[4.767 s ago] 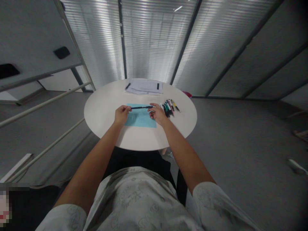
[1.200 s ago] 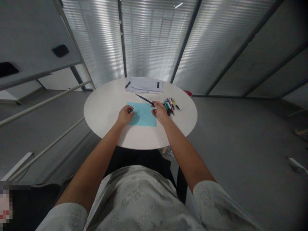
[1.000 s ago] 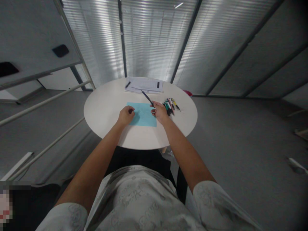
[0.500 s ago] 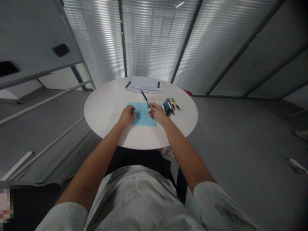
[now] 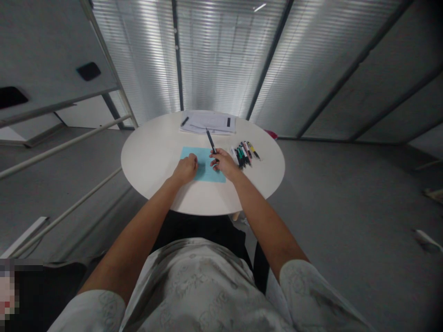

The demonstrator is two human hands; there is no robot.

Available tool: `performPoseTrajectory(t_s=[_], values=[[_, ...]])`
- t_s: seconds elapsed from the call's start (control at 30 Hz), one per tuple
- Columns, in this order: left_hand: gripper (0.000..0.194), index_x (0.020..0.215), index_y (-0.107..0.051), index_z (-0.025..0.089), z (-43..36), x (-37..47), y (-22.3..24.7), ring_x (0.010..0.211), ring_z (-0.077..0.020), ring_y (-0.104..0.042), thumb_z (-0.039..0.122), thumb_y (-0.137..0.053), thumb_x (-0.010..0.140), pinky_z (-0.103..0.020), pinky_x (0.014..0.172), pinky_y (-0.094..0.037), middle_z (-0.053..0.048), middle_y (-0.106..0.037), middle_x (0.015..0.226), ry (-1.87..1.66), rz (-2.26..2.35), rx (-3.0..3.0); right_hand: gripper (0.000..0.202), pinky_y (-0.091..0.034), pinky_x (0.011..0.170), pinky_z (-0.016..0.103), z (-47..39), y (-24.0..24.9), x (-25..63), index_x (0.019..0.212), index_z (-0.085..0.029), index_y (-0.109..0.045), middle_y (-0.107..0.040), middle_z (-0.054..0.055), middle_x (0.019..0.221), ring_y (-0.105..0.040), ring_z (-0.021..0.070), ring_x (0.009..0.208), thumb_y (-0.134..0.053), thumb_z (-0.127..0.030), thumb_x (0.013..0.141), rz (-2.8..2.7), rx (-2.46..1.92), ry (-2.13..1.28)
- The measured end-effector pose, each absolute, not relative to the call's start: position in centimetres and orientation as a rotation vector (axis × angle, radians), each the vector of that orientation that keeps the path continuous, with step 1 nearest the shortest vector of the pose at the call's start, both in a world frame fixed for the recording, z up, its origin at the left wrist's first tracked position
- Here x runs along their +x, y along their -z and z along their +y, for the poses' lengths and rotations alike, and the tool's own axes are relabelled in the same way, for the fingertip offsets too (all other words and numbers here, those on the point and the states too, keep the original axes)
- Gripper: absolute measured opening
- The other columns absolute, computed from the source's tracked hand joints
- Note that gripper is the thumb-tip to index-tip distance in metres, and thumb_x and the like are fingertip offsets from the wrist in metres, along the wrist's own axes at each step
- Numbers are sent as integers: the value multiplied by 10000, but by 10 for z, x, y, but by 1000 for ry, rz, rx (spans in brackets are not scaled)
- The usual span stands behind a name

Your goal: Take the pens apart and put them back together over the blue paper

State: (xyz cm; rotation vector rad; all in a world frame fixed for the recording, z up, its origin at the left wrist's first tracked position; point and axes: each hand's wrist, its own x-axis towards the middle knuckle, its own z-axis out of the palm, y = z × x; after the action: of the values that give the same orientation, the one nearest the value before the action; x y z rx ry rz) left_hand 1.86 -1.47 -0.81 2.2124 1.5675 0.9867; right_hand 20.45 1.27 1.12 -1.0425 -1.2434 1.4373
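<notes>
My right hand (image 5: 223, 164) grips a dark pen (image 5: 210, 139) that points up and away, above the right part of a light blue sheet (image 5: 211, 176). Over the sheet's left part is my left hand (image 5: 186, 168), its fingers curled closed; whatever they hold, if anything, is hidden. The two hands are a short gap apart. Just right of my right hand, several pens and markers (image 5: 245, 154) with green, black, red and yellow parts lie side by side on the white round table (image 5: 148, 152).
At the table's far edge lies a stack of white papers (image 5: 209, 123) with a dark marker (image 5: 184, 121) on it. Pale metal rails (image 5: 65, 143) run along the left. Window blinds (image 5: 221, 55) stand behind the table, and something red (image 5: 271, 134) shows past its right edge.
My left hand has turned over and moved slightly right, so the dark object seen in it before is hidden. The pen in my right hand has tilted more upright.
</notes>
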Motion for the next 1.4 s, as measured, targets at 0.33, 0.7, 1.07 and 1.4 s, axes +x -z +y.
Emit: performPoseTrajectory(t_s=[0.33,0.7,1.07,1.4], values=[[169,1038,-521,175,-11,22,14,906,-233,-605,177,-435,893,-382,814,-469,-123,-643,964,-956,1409,2396,144,-315,469,212,10,-7,175,802,-244,-389,-398,-81,588,-398,105,513,-532,-235,783,-1565,-1183,-1158],[164,965,-488,201,-13,20,7,739,-154,-573,291,-566,853,-285,696,-426,-38,-641,853,-1141,1363,2076,208,-382,604,252,13,2,178,783,-232,-414,-498,-58,681,-473,119,630,-585,-348,811,-1798,-1069,-862],[181,882,-469,220,-3,14,20,718,-134,-589,331,-606,839,-267,673,-436,-2,-640,794,-1325,1246,1951,334,-434,503,233,16,5,183,712,-234,-349,-580,-45,693,-541,93,540,-679,-278,734,-1574,-969,-1215],[196,847,-509,213,-7,15,15,699,-128,-559,335,-656,802,-268,669,-441,-5,-650,810,-1273,1320,1997,371,-460,548,234,10,-1,184,723,-234,-357,-560,-64,653,-548,96,567,-721,-290,680,-1536,-973,-1284]])
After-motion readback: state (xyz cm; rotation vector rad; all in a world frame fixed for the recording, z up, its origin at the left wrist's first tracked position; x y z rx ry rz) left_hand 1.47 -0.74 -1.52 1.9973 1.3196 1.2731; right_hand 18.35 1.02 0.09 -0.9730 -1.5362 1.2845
